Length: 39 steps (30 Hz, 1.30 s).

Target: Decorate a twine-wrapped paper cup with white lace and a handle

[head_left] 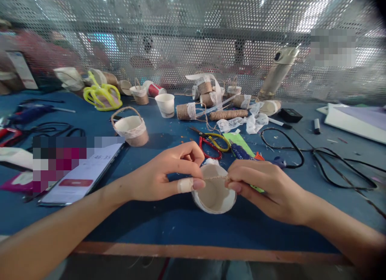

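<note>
A short piece of twine [215,177] is stretched level over the mouth of a white paper cup [214,201]. My left hand [169,171] pinches its left end between thumb and forefinger; a strip of tape wraps that thumb. At the other end, my right hand [265,189] pinches the twine with closed fingers. The cup stands below and between both hands, its inside visible and bare. Just behind it lie scissors [214,145] with one red and one yellow handle, and a blue glue gun [241,151] partly hidden by my right hand.
A small twine-wrapped basket [132,129] with a handle stands left, behind a phone [87,171]. Farther back are a plain paper cup [165,105], a twine roll [228,115], white lace [255,121] and a bottle [279,73]. Black cable [340,169] loops at right; perforated metal [181,51] closes the back.
</note>
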Available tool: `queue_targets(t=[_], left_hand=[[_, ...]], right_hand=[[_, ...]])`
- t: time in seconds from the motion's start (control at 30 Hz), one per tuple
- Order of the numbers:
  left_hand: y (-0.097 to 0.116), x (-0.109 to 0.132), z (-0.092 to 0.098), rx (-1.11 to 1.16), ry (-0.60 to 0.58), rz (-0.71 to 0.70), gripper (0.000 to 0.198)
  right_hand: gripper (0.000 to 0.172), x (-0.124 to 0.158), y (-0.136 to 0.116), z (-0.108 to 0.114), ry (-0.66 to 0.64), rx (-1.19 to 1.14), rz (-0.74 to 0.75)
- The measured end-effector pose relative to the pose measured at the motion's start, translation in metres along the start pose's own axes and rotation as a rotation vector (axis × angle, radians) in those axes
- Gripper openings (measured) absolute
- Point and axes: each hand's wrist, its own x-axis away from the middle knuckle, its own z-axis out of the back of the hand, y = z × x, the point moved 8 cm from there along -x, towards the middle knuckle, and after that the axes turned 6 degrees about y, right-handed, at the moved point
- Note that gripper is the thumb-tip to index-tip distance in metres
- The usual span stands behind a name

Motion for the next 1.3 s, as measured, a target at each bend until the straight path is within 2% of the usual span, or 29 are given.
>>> queue_targets(t=[0.17,0.37,0.6,0.73,0.87,0.97,1.03,1.1,1.2,1.3], left_hand=[[0.000,-0.002,-0.001,0.030,-0.022,0.011,0.014],[-0.001,0.000,-0.002,0.048,-0.030,-0.015,0.036],[-0.004,-0.003,-0.007,0.090,-0.085,0.019,0.048],[-0.007,0.000,-0.014,0.190,-0.151,0.058,0.033],[-0.010,0.001,-0.014,0.204,-0.117,0.103,0.029],[-0.009,0.001,-0.012,0.221,-0.100,0.110,0.030],[-0.009,0.002,-0.012,0.229,-0.106,0.107,0.030],[-0.010,0.004,-0.011,0.231,-0.121,0.114,0.031],[-0.013,0.005,-0.011,0.238,-0.145,0.120,0.031],[-0.013,0.004,-0.010,0.252,-0.147,0.111,0.032]], right_hand=[[0.015,0.002,0.002,0.001,0.019,0.015,-0.001],[0.014,0.002,0.002,0.002,0.028,0.026,0.005],[0.015,0.001,-0.001,0.004,0.039,0.035,0.042],[0.013,0.001,0.000,0.005,0.050,0.043,0.041],[0.012,0.001,0.003,0.008,0.056,0.050,0.010],[0.013,0.003,0.007,0.018,0.054,0.051,-0.034],[0.021,0.006,0.016,0.034,0.097,0.117,-0.104],[0.021,0.012,0.029,0.055,0.153,0.234,-0.162],[0.027,0.026,0.053,0.066,0.009,0.450,-0.204],[0.046,0.045,0.080,0.064,-0.174,0.602,-0.296]])
